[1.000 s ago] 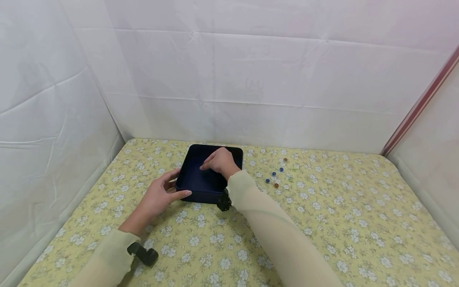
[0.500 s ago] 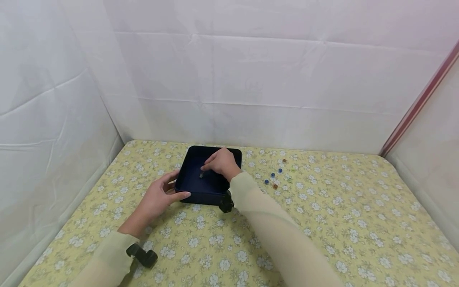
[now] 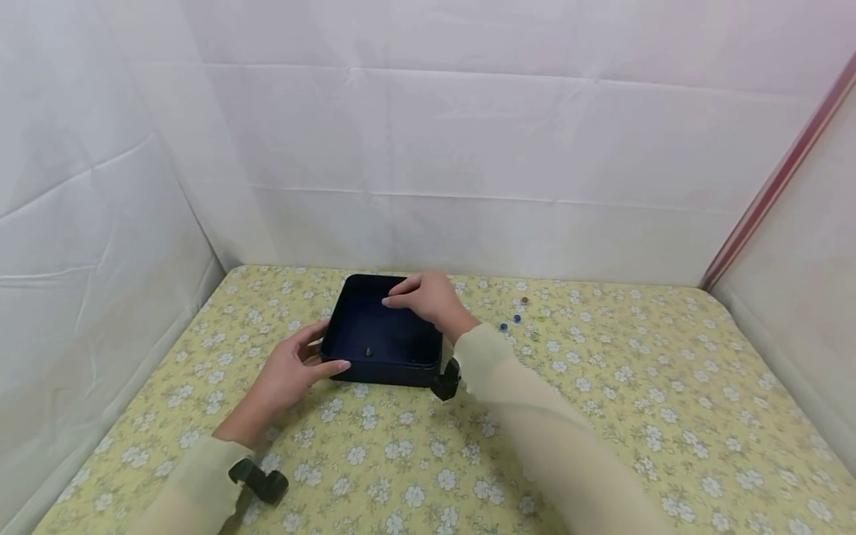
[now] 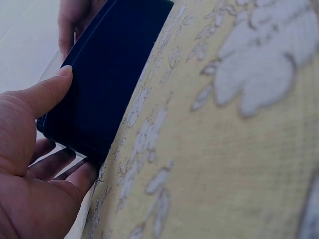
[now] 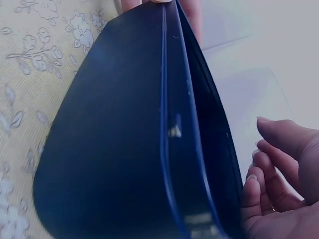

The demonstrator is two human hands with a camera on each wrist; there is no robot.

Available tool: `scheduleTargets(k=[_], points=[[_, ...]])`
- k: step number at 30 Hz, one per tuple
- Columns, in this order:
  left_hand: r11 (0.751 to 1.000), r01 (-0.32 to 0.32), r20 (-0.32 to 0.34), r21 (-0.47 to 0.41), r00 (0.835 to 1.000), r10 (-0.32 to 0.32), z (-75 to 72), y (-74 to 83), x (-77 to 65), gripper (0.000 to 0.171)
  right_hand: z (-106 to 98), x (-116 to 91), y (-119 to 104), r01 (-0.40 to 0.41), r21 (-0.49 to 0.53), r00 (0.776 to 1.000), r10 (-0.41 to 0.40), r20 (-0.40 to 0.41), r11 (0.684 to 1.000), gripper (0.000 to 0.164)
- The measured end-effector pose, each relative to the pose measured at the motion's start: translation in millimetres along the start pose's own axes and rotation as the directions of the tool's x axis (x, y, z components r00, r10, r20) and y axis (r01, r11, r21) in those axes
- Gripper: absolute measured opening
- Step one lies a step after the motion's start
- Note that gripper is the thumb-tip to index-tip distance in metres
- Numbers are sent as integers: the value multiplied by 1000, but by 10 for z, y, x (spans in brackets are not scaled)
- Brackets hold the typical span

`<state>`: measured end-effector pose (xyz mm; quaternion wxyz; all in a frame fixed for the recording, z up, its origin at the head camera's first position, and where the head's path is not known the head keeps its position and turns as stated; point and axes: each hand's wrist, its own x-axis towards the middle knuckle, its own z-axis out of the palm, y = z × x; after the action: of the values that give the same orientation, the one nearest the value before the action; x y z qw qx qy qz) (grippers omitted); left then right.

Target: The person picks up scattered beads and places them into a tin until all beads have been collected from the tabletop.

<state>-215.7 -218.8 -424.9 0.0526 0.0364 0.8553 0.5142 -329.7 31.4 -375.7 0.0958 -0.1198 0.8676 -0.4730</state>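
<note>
Left hand grips the near-left corner of a square, open-topped dark-blue box on yellow floral cloth; right hand, thumb and fingers parted, hovers above; 1 small greenish bead lies inside.

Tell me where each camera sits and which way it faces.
Head: on the person's head, facing forward and down at the floral tablecloth and dark blue tray; shows left hand, right hand and both sleeves.
Left wrist: worn there, looking past the left hand along the tray's outer wall; part of the right hand beyond.
Right wrist: worn there, facing the tray's outer wall; right hand at the right edge, part of the left at the top.
Both wrist views share tray, tablecloth and hands.
</note>
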Motion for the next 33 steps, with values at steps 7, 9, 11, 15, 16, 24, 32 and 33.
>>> scheduleTargets(k=[7,9,11,15,16,24,32,33], points=[[1000,-18,-1,0,1000,18,-2,-6,-6,95,-158,-135,86,14,52,1000,-13,-18,999,21],[1000,-19,1,-7,1000,19,-2,-10,-7,95,-201,-174,120,16,74,1000,-15,-21,997,22],[1000,-18,2,-11,1000,18,-1,-14,-9,95,-241,-216,159,20,92,999,-17,-30,996,23],[1000,-20,-2,-6,1000,20,0,-20,-13,94,-298,-299,244,41,125,997,-34,-64,991,25],[1000,-21,-4,-3,1000,21,-1,-21,-14,94,-306,-321,268,48,130,996,-39,-75,990,26],[999,-32,-5,1,999,32,-13,-39,-18,94,-342,-471,477,74,163,988,-51,-146,984,28],[999,-37,-3,-6,999,37,-13,-54,-10,95,-450,-627,648,111,223,982,-72,-177,968,39],[999,-38,-3,-6,999,38,-13,-55,-9,95,-466,-647,674,113,222,980,-72,-183,968,38]])
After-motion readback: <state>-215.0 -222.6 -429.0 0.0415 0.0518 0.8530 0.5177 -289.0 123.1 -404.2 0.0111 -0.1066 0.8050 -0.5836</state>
